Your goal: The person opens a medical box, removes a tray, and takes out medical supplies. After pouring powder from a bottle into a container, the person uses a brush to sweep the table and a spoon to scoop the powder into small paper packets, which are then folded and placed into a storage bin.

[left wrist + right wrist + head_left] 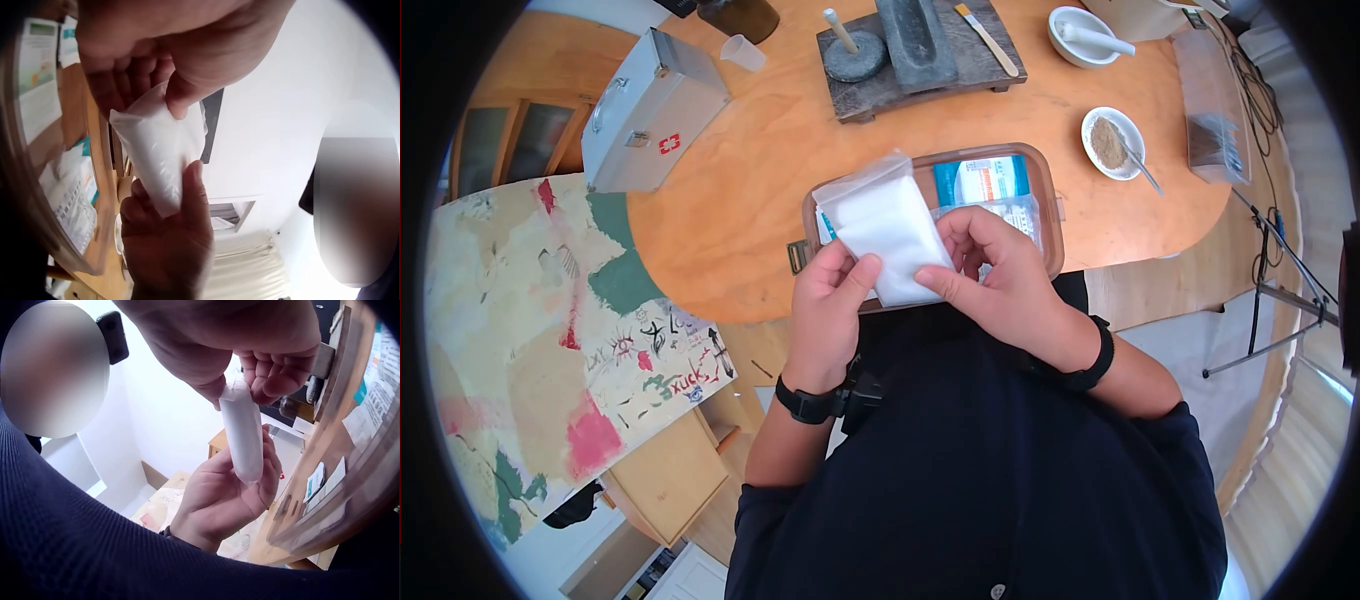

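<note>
A clear plastic bag with a folded white sheet-like pad inside (890, 225) is held up in front of the body, over the near side of a brown box (1055, 235). My left hand (825, 310) pinches its lower left edge, thumb on the near face. At the lower right edge, my right hand (1010, 285) grips it between thumb and bent fingers. The left wrist view shows the white bundle (156, 147) bulging between both hands. Seen edge-on in the right wrist view, the bundle (242, 434) looks thick. A teal-and-white packet (985, 180) lies in the box behind the right hand.
A metal case (655, 110) with a red cross stands at the left. Behind the box are a dark board (840, 105) bearing stone tools and a brush, a mortar (1065, 50) with pestle, and a powder bowl (1135, 125) with a spoon. A clear tub (1210, 100) sits far right.
</note>
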### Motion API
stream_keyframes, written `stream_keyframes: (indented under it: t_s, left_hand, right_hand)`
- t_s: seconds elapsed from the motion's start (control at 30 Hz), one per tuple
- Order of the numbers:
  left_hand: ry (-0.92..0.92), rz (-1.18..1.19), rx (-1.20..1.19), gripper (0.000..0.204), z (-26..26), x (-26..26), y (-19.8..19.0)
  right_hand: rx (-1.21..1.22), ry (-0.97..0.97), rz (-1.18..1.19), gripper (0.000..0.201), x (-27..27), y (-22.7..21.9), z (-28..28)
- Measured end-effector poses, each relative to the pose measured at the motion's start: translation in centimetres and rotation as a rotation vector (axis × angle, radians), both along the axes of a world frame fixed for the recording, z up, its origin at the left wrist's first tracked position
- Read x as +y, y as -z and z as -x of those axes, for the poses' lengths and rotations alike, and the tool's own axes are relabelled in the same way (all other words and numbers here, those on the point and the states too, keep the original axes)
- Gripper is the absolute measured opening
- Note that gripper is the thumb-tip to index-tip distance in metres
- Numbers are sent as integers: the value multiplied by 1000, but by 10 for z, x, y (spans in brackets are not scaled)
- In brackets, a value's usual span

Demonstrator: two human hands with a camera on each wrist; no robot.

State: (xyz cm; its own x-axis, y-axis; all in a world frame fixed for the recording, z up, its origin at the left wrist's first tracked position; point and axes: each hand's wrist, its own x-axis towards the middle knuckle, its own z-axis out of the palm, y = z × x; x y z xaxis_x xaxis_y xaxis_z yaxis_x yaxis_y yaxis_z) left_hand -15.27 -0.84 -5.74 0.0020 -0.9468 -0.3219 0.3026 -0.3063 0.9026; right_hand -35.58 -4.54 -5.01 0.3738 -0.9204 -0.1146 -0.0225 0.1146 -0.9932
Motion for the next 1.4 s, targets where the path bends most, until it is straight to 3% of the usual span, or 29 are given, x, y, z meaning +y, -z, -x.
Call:
stream_keyframes:
  t_s: [0.07, 0.23, 0.33, 0.4, 0.43, 0.5, 0.53, 0.57, 0.67, 0.77, 0.83, 0.87, 0.9, 0.97, 1.17, 1.4]
  left_hand:
    - [-15, -20, 87, 31, 2, 0, 4]
    - [-31, -44, 194, 29, -1, 1, 12]
    - [20, -10, 29, 31, -5, 0, 10]
    - [198, -75, -292, 36, -5, -6, -3]
    - [187, -82, -287, 36, -5, -8, -5]
    - [69, 80, -366, 37, -5, -16, -6]
    - [-16, 60, -370, 35, -9, -19, -12]
    - [-22, 53, -362, 35, -19, -19, -10]
    - [-120, 45, -358, 29, -49, -16, -3]
    - [-30, 83, -550, 24, -60, -7, 4]
    - [325, 67, -1016, 26, -51, -8, -3]
    - [444, 176, -1198, 35, -45, -11, -5]
    - [443, 171, -1195, 35, -40, -13, -6]
    - [587, 307, -1436, 43, -34, -17, -6]
    - [573, 340, -1532, 49, -29, -20, 3]
    - [579, 293, -1430, 47, -31, -22, -2]
  right_hand:
    - [54, 10, 175, 29, 1, -5, -2]
    - [174, -15, 213, 30, 1, -14, -2]
    - [171, -12, 144, 30, -1, -5, -1]
    - [118, 24, 62, 31, -2, 0, 3]
    - [144, 7, 3, 31, -6, 4, 9]
    - [58, 156, 7, 30, -11, 14, 24]
    - [22, 231, 57, 29, -16, 16, 37]
    - [-94, 344, -39, 29, -21, 9, 48]
    - [50, 489, 63, 26, -28, 17, 105]
    - [131, 528, 22, 30, -20, 20, 133]
    - [127, 538, -1, 31, -14, 25, 132]
    - [125, 557, -17, 32, -12, 26, 132]
    - [128, 553, -20, 32, -11, 28, 130]
    - [90, 575, -24, 30, -9, 29, 121]
    - [109, 550, 13, 30, -8, 25, 113]
    - [67, 578, 4, 30, -10, 29, 118]
